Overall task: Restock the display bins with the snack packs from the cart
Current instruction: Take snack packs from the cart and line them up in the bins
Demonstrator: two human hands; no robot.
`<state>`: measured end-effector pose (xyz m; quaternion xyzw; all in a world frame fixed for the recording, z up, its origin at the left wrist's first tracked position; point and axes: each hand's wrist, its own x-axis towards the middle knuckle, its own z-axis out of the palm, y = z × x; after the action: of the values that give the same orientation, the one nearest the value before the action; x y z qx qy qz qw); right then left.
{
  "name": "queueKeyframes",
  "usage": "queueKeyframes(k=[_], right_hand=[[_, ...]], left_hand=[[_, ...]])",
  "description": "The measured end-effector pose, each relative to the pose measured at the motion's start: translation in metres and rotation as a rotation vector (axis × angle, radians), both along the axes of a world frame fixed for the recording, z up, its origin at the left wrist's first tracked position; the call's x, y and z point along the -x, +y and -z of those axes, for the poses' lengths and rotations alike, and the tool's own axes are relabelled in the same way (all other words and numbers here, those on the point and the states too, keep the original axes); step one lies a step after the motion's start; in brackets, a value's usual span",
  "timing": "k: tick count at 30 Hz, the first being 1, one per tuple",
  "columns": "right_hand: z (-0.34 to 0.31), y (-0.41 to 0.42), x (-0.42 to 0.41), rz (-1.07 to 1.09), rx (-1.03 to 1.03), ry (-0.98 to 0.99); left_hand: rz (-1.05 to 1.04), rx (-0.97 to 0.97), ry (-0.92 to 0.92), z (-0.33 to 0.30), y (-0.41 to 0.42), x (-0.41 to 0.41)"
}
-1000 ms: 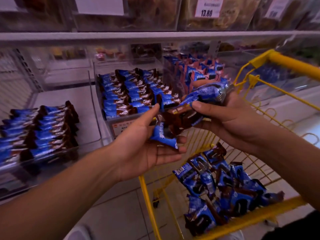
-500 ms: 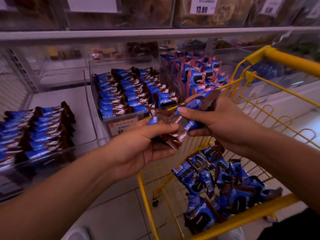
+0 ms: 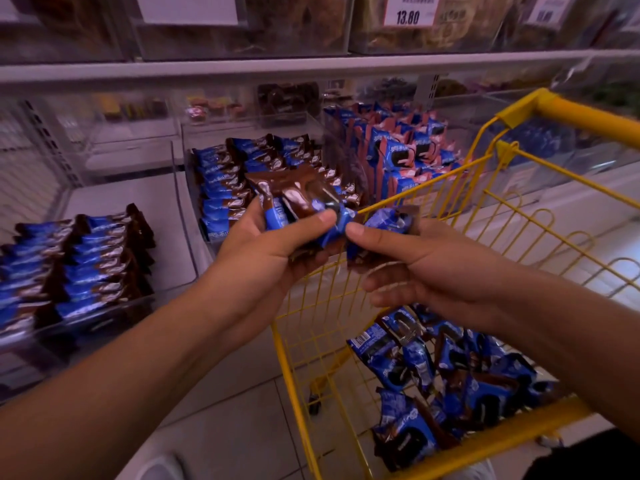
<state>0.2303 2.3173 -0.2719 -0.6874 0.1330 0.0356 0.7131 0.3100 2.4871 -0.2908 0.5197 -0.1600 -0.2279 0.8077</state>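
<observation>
My left hand grips a stack of blue-and-brown snack packs, thumb pressed across the top. My right hand holds another blue snack pack just to the right, thumb near the left hand's stack. Both hands hover over the front left corner of the yellow wire cart, in front of the middle display bin lined with neat rows of the same packs. More loose packs lie piled in the cart's bottom.
A left bin holds rows of the same packs. A right bin holds upright blue-and-pink packs. Above runs a grey shelf with clear boxes and a price tag reading 13.80. The cart handle sits at the right. Tiled floor lies below.
Both hands came together and rose toward the middle bin. My left hand, open under one pack a second ago, now grips a stack passed over from my right hand.
</observation>
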Motion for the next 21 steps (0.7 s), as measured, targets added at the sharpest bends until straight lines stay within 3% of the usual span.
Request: queueKeyframes(k=[3,9,15,21], right_hand=[[-0.008,-0.009,0.001,-0.014,0.433,-0.134],[-0.017,-0.02,0.001,-0.133,0.803,-0.298],[-0.016,-0.035,0.008,-0.401,0.393,-0.239],[-0.014,-0.039,0.004,-0.279,0.474,-0.44]], left_hand=[[0.077,-0.031,0.126,-0.005,0.006,-0.005],[0.236,-0.066,0.258,-0.012,0.013,-0.001],[0.268,-0.138,0.277,-0.011,0.011,-0.003],[0.277,-0.189,0.234,-0.013,0.011,-0.004]])
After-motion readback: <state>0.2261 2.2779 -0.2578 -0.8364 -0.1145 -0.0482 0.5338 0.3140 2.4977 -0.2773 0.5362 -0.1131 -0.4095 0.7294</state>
